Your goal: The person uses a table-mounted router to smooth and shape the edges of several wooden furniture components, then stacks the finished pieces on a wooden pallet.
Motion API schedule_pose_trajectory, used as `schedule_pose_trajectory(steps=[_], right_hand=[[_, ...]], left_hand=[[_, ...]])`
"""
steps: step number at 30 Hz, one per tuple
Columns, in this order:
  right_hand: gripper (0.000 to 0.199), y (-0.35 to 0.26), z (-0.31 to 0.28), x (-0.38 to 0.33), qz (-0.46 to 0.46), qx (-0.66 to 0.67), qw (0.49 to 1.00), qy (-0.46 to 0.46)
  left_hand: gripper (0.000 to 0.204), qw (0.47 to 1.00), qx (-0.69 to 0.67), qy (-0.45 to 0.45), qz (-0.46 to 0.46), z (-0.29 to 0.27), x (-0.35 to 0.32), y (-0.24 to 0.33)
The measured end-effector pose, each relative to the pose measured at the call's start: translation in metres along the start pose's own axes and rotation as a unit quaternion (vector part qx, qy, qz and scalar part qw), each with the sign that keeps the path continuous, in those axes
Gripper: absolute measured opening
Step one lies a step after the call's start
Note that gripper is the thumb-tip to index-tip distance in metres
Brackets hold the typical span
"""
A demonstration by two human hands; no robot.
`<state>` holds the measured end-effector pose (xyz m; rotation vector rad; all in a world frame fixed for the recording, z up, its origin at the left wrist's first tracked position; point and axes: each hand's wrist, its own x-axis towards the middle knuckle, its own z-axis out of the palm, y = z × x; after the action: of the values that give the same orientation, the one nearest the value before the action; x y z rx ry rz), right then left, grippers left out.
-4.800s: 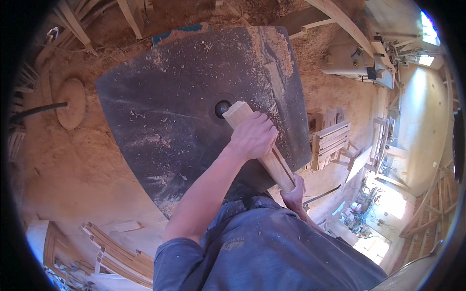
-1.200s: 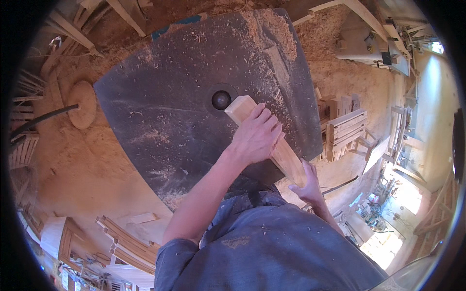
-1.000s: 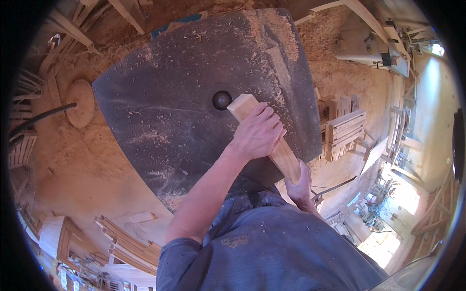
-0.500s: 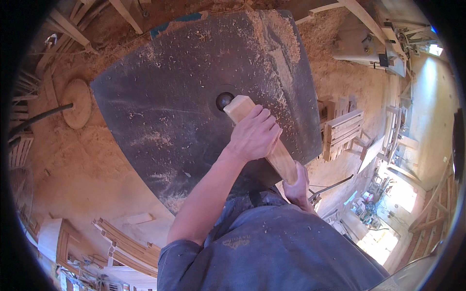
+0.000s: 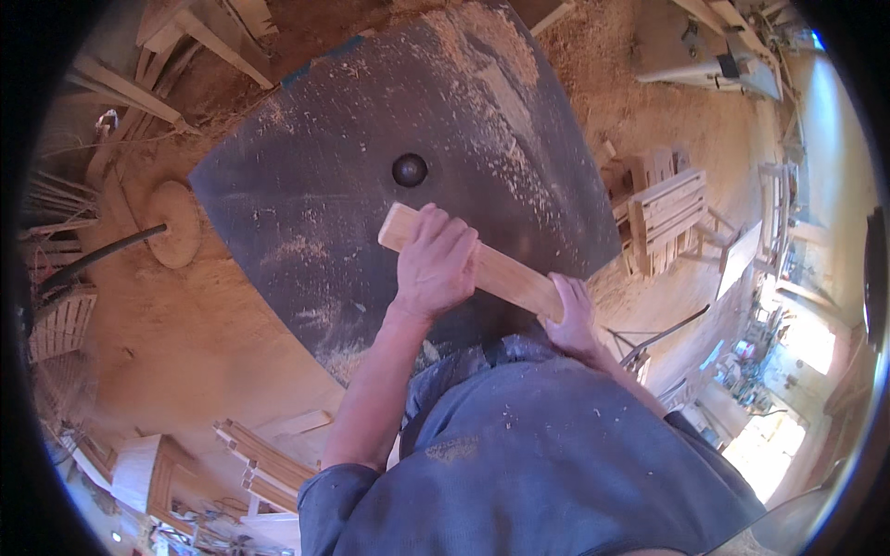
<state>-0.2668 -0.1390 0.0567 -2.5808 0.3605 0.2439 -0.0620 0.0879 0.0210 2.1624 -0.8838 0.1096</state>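
Wooden block: since the frame 0.5 s ago, the wooden block (image 5: 515, 283) has swung to a flatter slant and its left end has drawn back from the round knob toward the body; on my feed I now see a gap between the 2.
Left hand: I see the left hand (image 5: 434, 264) wrapped over the block close to its left end, fingers bunched together across the top.
Right hand: I have the right hand (image 5: 573, 317) clasping the block's other end, over the near edge of the tabletop; its grip is partly hidden from me.
Black tabletop: beneath the block spreads the black tabletop (image 5: 311, 208); I cannot tell whether the wood rests on it or is held just above.
Round knob: the round knob (image 5: 410, 170) sits in a dark ring in the tabletop, beyond the block's left end.
Wood shavings: I make out wood shavings (image 5: 496, 79) thickest along the far right part of the tabletop.
Slatted stack: off to the right, I see a slatted stack (image 5: 669, 218) of pale wood on the dusty floor.
Round disc: to the left, a round disc (image 5: 173, 225) lies there, with a dark rod reaching it.
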Motion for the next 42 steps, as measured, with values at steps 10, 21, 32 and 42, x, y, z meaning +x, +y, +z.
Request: schedule_pose_trajectory(steps=[10,21,32,42], right_hand=[[0.086,0.046,-0.058,0.032,-0.029,0.086,0.985,-0.149],[0.087,0.138,-0.074,-0.045,-0.085,-0.08,0.988,-0.099],[0.088,0.135,-0.05,-0.055,-0.138,-0.012,0.99,0.02],[0.061,0.113,-0.041,-0.037,-0.156,0.007,0.981,0.118]], left_hand=[[0.077,0.942,-0.068,0.107,-0.311,-0.011,-0.077,0.015],[0.065,0.939,0.058,0.036,-0.337,0.032,-0.072,0.067],[0.058,0.865,0.082,0.228,-0.44,0.096,-0.004,0.072],[0.06,0.872,0.063,0.263,-0.408,0.085,0.03,0.025]])
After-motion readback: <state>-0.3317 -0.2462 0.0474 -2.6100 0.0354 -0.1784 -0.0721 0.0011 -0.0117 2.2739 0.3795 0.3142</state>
